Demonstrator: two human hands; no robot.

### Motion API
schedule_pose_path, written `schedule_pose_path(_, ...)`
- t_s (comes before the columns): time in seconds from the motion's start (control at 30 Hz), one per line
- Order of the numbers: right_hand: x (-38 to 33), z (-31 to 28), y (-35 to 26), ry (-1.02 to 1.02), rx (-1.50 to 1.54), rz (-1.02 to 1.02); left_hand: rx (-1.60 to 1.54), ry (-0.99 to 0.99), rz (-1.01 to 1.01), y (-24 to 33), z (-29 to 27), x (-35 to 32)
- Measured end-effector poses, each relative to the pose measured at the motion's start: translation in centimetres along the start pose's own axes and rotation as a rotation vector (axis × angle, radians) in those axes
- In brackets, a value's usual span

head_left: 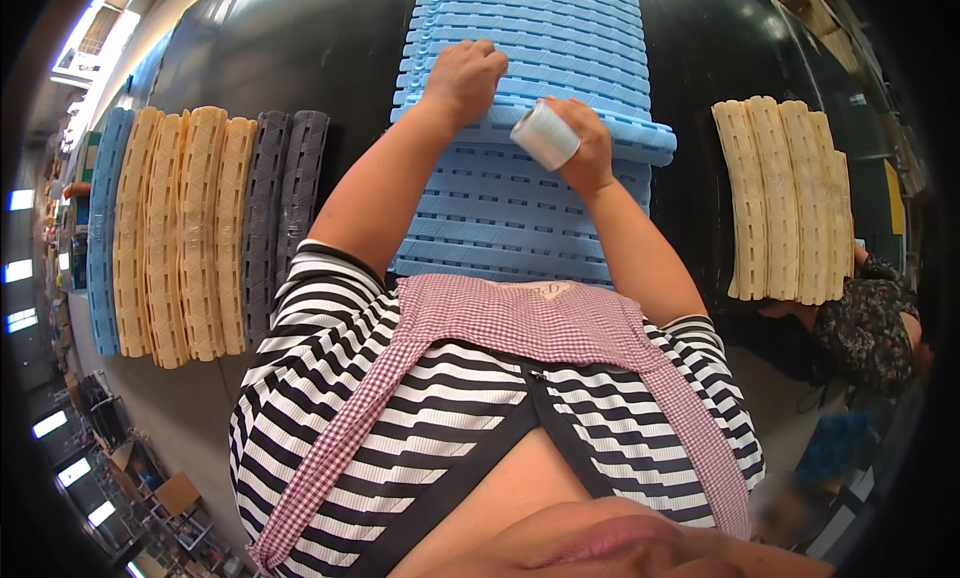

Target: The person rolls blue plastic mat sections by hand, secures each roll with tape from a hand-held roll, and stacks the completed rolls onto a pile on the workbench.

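A light blue slatted plastic mat (522,203) stretches away from me across the table. One thicker blue edge (640,143) crosses it and stands above the slats nearer me. In my right hand (592,146) is a small roll of clear plastic film (545,136), tilted, with its hollow core end facing up and left. My left hand (466,82) is closed over the blue mat, to the left of the roll. Its fingers are curled down, and what they pinch is hidden under them.
Left on the black table (350,38) stands a row of folded slatted mats: blue (108,233), beige (200,238) and dark grey (266,218). More beige mats (785,203) stand at the right. Beyond them is another person (870,328) in dark patterned clothing.
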State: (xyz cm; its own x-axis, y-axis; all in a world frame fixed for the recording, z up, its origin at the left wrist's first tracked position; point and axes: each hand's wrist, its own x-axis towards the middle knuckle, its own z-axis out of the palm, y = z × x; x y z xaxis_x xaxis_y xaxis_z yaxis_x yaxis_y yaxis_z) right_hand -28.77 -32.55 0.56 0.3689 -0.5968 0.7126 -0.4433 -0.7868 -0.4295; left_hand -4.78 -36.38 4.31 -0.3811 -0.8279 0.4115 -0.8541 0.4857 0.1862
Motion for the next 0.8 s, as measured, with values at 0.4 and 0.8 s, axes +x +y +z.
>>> schedule_pose_path(0.4, 11.3, 2.1, 10.8, 0.01, 0.696, 0.615, 0.062, -0.117, -0.03, 2.5, 4.0, -0.1)
schedule_pose_path(0.8, 8.0, 4.0, 11.8, -0.096, 0.009, 0.053, 0.077, -0.404, -0.066, -3.8, 5.5, 11.5)
